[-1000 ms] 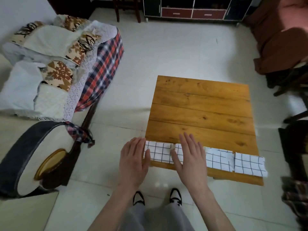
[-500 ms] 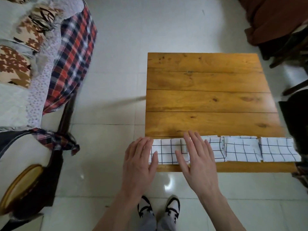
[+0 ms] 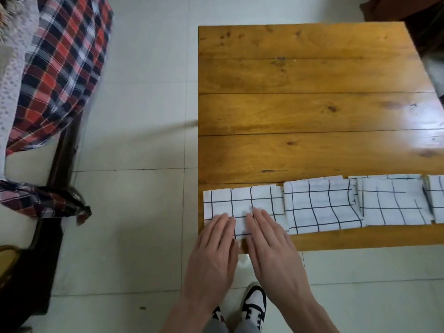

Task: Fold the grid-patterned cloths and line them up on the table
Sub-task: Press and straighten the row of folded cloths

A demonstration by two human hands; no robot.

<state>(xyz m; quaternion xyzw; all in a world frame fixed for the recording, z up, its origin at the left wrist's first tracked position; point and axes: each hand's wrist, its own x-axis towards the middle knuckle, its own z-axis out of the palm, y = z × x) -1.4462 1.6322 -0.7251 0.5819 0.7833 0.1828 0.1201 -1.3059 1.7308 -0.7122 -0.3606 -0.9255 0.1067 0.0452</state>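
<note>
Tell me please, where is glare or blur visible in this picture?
Head view: bright glare on the table at its right side; the right edge is smeared, so the fourth cloth is blurred and cut off; the fingertips of the left hand and right hand look soft.

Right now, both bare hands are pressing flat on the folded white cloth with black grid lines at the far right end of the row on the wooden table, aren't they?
Not quite. In the head view, the left hand and right hand press flat on the folded white grid-lined cloth at the left end of the row, by the wooden table's near left corner.
</note>
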